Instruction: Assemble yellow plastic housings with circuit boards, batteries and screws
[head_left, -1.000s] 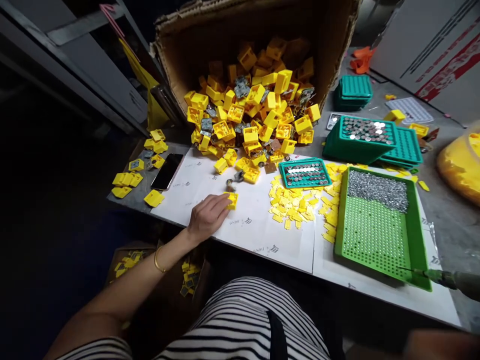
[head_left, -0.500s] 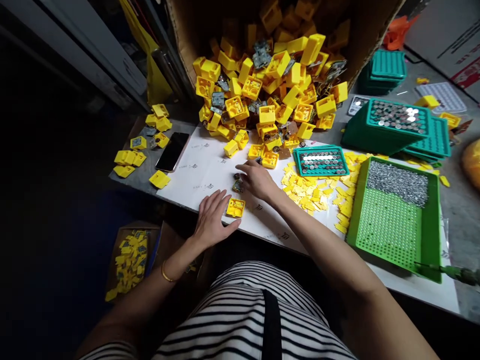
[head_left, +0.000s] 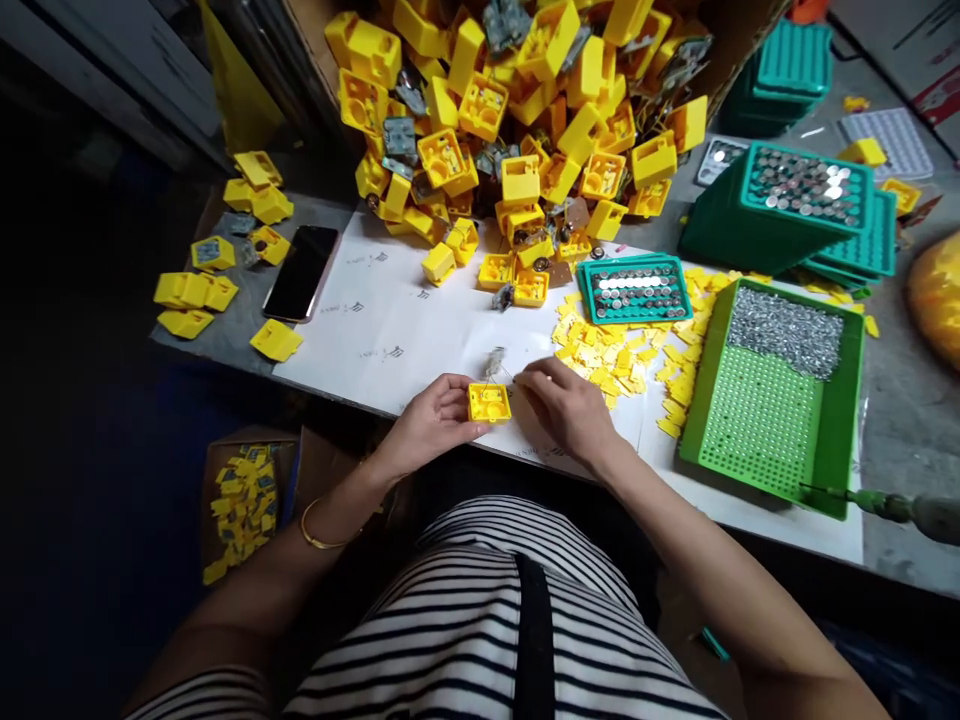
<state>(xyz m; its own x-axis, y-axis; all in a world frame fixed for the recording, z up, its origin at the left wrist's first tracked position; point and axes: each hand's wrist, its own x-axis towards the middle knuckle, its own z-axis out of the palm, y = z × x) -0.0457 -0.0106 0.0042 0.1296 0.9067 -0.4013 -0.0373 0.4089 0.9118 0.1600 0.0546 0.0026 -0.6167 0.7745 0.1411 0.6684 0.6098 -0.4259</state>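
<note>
My left hand (head_left: 435, 418) grips a small yellow plastic housing (head_left: 490, 403) at its left side, with the thumb along the near edge. The open face of the housing is up, showing a round recess and small inner parts. Just beyond it is a blurred greyish part (head_left: 494, 360), seemingly joined to it by thin wires. To the right of the housing, my right hand (head_left: 574, 412) has its fingers drawn together in a pinch, close to those wires. Whatever lies between its fingertips is too small to make out.
A large box spills yellow housings (head_left: 521, 180) at the back. A teal tray of button cells (head_left: 637, 290) stands among flat yellow pieces (head_left: 600, 360). At right are a green basket (head_left: 694, 400) of small metal parts and a screwdriver-like tool (head_left: 885, 503). A phone (head_left: 301, 273) lies left.
My left hand has closed on the yellow housing, which now sits slightly farther right. My right hand has moved right and nearer to me, away from the dark parts. The camera view has shifted.
</note>
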